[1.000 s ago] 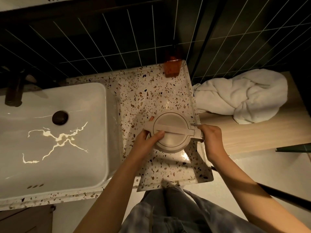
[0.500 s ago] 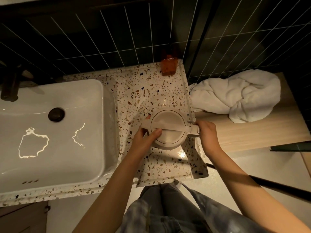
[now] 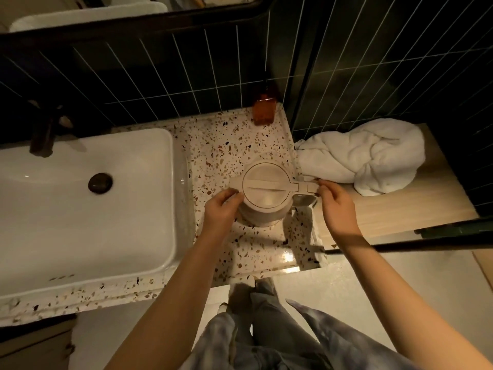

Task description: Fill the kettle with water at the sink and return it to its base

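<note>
Your hands hold the kettle, lid shut.
Since before, your right hand has loosened, now pinching the handle; left hand stays cupped on its side. No writing legible.

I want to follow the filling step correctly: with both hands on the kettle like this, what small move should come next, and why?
Probably open the lid. The kettle stands on the counter with its lid shut, the left hand steadying its body and the right hand at the handle end. The sink waits beside it, left.
</note>
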The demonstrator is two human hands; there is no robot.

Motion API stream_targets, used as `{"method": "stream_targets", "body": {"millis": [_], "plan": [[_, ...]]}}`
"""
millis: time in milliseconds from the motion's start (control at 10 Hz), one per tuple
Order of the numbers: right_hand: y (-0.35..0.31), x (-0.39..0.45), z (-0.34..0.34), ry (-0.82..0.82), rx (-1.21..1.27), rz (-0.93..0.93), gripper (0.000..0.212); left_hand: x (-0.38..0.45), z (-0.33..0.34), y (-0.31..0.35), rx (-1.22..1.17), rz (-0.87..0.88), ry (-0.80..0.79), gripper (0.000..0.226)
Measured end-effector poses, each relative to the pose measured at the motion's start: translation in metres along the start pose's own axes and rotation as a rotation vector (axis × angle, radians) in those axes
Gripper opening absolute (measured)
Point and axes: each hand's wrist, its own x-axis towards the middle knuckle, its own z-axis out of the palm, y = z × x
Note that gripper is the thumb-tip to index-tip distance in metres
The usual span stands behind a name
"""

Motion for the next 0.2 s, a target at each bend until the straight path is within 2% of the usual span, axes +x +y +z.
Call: {"method": "stream_targets", "body": {"millis": [100,200], "plan": [[0.006,-0.026,0.002,0.066,-0.017,0.018,0.036,-0.012,-0.014,0.001,0.0,0.019,-0.122,0.023],[0.019,-0.065,0.008,0.087,-0.029,0.108,0.036,-0.031,-0.032,-0.008,0.086,0.071,-0.272,0.027]]}}
